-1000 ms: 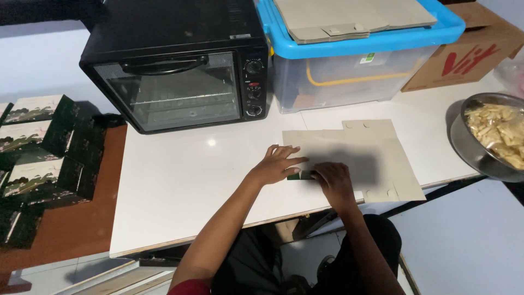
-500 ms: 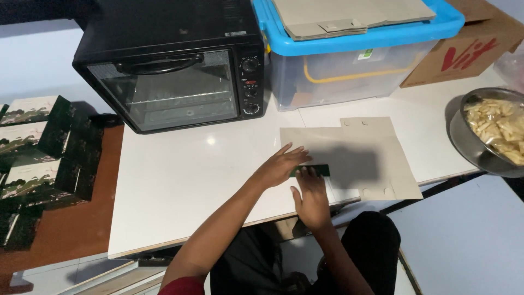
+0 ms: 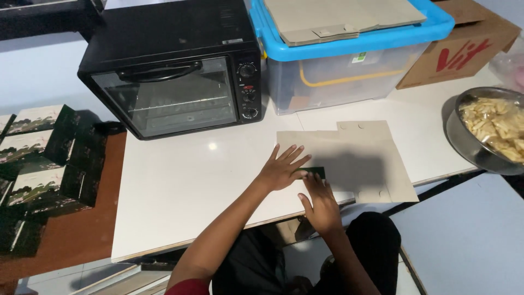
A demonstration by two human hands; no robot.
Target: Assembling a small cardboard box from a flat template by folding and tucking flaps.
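Green boxes (image 3: 38,164) stacked left of a white worktop (image 3: 180,186); left hand (image 3: 281,169) flat, right hand (image 3: 319,203) fingering a green card (image 3: 315,172) on flat cardboard (image 3: 355,158) near the front edge; chip bowl (image 3: 488,131) right.

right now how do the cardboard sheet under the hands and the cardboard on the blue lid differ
The cardboard sheet under the hands lies opened out on the white table; the cardboard on the blue lid is a folded stack sitting higher up. The left hand presses the first; nothing touches the second. Both are plain brown.
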